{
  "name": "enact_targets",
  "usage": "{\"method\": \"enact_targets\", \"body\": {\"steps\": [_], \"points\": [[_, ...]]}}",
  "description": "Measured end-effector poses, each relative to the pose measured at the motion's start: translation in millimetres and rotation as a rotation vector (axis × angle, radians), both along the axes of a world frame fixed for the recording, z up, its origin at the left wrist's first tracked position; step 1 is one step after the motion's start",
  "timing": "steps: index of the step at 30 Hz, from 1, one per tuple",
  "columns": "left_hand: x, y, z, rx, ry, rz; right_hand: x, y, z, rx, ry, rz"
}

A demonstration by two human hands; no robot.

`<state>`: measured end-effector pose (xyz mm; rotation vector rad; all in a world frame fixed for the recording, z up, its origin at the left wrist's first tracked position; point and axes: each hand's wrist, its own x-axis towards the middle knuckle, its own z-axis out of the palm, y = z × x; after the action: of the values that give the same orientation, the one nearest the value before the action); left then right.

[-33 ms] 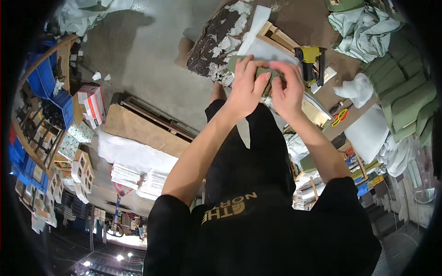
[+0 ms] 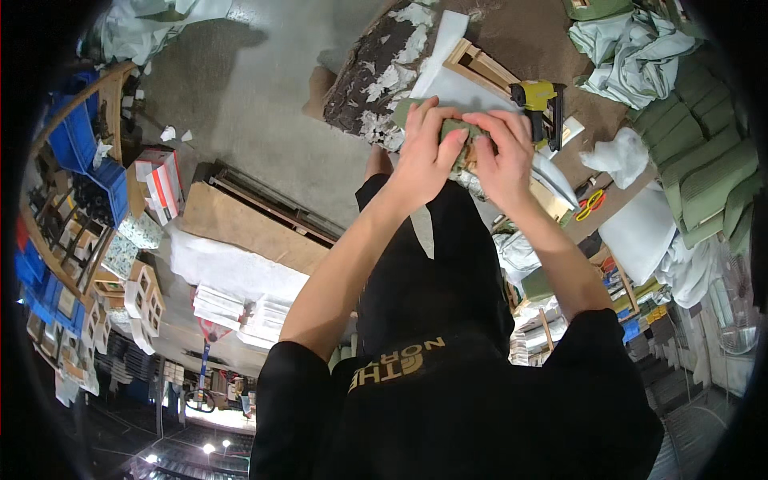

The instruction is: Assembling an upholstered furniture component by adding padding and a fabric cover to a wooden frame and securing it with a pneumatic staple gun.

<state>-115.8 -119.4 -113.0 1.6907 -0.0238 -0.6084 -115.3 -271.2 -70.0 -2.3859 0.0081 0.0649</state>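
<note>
Green cloth (image 2: 454, 126) sits at one o'clock from the view's centre. The left hand (image 2: 422, 156) has its fingers curled closed on it; the right hand (image 2: 506, 156) pinches its edge, fingers bent. From there, a nail gun (image 2: 540, 98) lies at one o'clock, scissors (image 2: 590, 206) at four.

Two hands — one left hand (image 2: 422, 158), one right hand (image 2: 506, 158) — at one green piece (image 2: 453, 126). To the right: one yellow-and-black staple gun (image 2: 539, 96), one pair of scissors (image 2: 590, 205), one white wad (image 2: 624, 156). To the left: one red-and-white box (image 2: 162, 186), two white stacks (image 2: 218, 309) nearer, at least three blue bins (image 2: 70, 142).
</note>
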Motion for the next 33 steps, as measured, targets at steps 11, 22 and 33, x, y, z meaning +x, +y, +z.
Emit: {"method": "enact_targets", "body": {"steps": [11,22,33], "points": [[9.6,8.3,16.8,0.041,0.098,-0.100,-9.6,-146.1,-108.9,-0.082,0.522,-0.389],[6.6,12.8,13.5,0.056,0.096,-0.153,-36.2,-151.3,-151.5,-0.369,0.738,-0.525],[7.0,-0.9,9.9,-0.066,0.161,0.002,-14.1,-129.5,66.9,0.006,0.877,-0.199]]}}
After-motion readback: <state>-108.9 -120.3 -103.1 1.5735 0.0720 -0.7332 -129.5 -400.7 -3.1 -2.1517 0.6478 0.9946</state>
